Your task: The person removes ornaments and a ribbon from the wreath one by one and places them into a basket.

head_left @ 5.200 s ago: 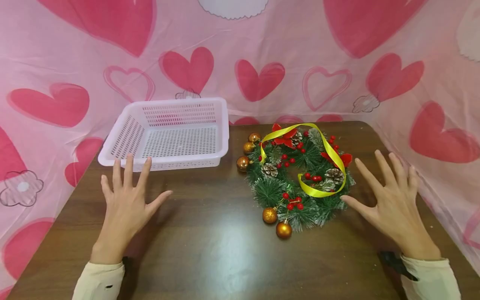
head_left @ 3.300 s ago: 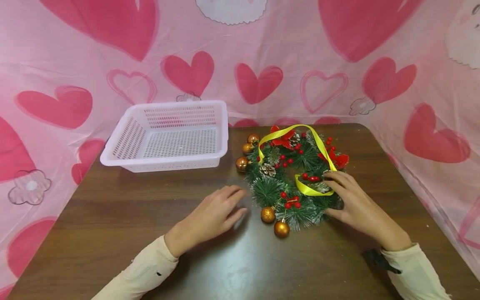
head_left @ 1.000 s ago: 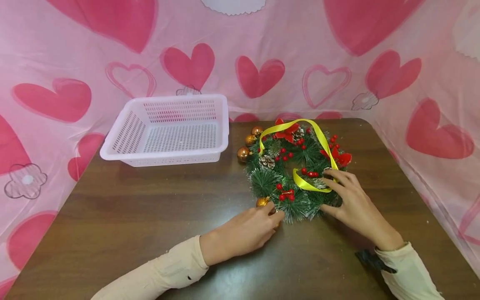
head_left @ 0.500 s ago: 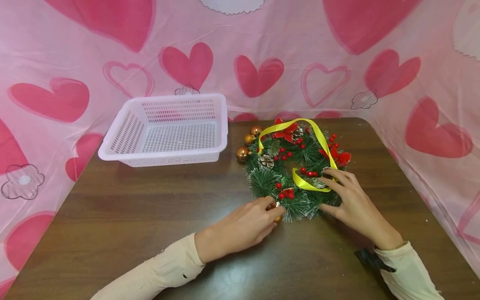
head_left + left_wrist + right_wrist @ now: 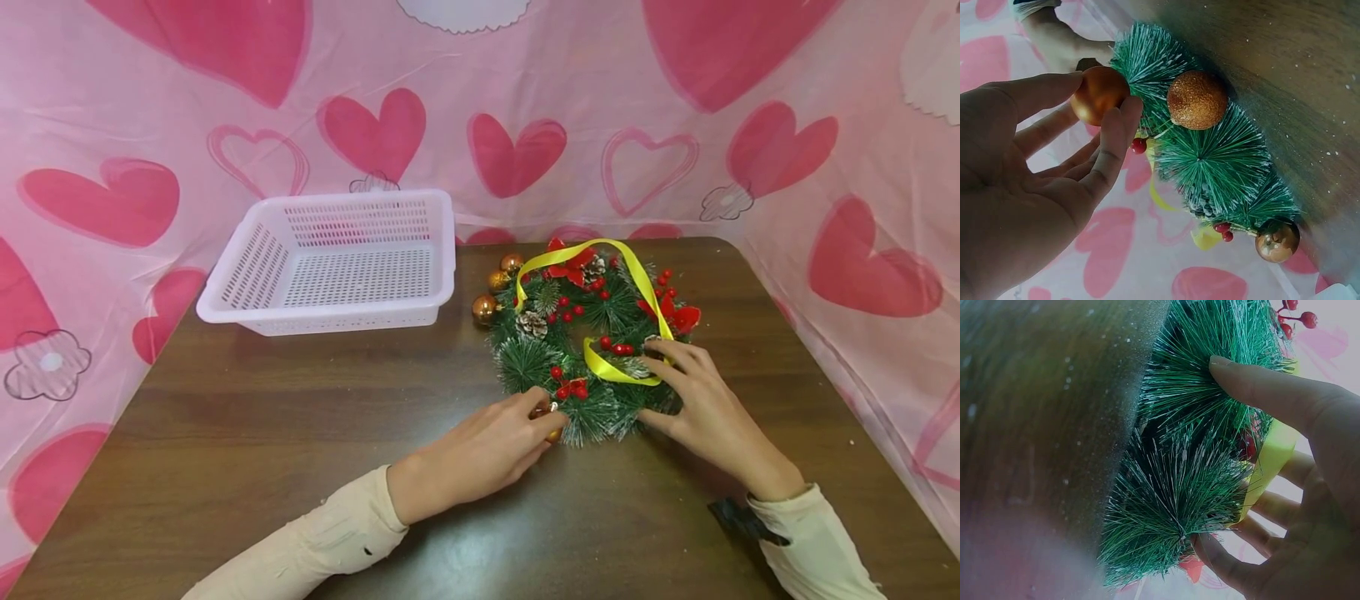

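Observation:
A green Christmas wreath (image 5: 527, 364) with pine cones, red berries and red flowers lies on the table's right half. My left hand (image 5: 480, 446) is at its near edge, pinching a matte orange-gold Christmas ball (image 5: 1099, 97) between thumb and fingers, as the left wrist view shows. Close by hangs a glittery ball (image 5: 1197, 100), largely covered by that hand in the head view. On the wreath's right side, my right hand (image 5: 712, 417) grips the greenery, thumb in front and fingers over the top. A yellow ribbon (image 5: 637, 267) lies loosely across the wreath, passing by the right fingers.
A white perforated plastic basket (image 5: 356, 312) stands at the back left of the brown wooden table (image 5: 300, 400). Several copper-coloured balls (image 5: 485, 309) stick out from the wreath's left edge. A pink cloth with hearts (image 5: 517, 154) hangs behind the table.
Both hands, first spread apart over the table, have come to the wreath. My right hand took hold of its right side; my left moved right and pinched the ball. Recently both stay nearly still.

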`<state>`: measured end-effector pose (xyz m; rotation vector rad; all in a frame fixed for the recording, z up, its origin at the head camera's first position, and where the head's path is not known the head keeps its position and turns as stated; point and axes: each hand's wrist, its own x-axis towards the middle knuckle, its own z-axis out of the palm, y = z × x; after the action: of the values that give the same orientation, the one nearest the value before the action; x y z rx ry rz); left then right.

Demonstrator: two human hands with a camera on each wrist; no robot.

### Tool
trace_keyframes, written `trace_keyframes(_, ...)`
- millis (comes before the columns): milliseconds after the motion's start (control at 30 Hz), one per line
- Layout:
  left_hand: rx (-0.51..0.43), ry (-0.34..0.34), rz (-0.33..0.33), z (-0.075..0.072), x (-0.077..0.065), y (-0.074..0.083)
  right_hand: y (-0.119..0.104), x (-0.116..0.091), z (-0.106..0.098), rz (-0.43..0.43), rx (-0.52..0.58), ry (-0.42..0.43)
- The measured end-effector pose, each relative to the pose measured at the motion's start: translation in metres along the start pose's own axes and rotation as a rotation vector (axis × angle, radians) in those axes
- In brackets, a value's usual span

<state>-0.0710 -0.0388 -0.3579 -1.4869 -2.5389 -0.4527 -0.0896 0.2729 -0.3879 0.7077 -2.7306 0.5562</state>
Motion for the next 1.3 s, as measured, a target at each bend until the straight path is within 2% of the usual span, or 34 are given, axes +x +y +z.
trace_keyframes(300,0.015,0.014,0.008,-0.002,-0.001,0.000,0.000,-0.001,0.000,-0.009,0.003,0.011)
trace_keyframes(633,-0.005,0.022,-0.010,-0.012,-0.001,0.001,0.000,-0.002,0.001,-0.002,0.010,0.009)
trace_keyframes(1067,0.000,0.085,-0.020,-0.027,-0.002,-0.004,0.000,-0.002,0.000,0.001,0.003,0.005)
trace_keyframes(1300,0.030,0.145,-0.038,-0.043,-0.004,-0.014,0.000,-0.002,0.001,0.005,0.004,0.002)
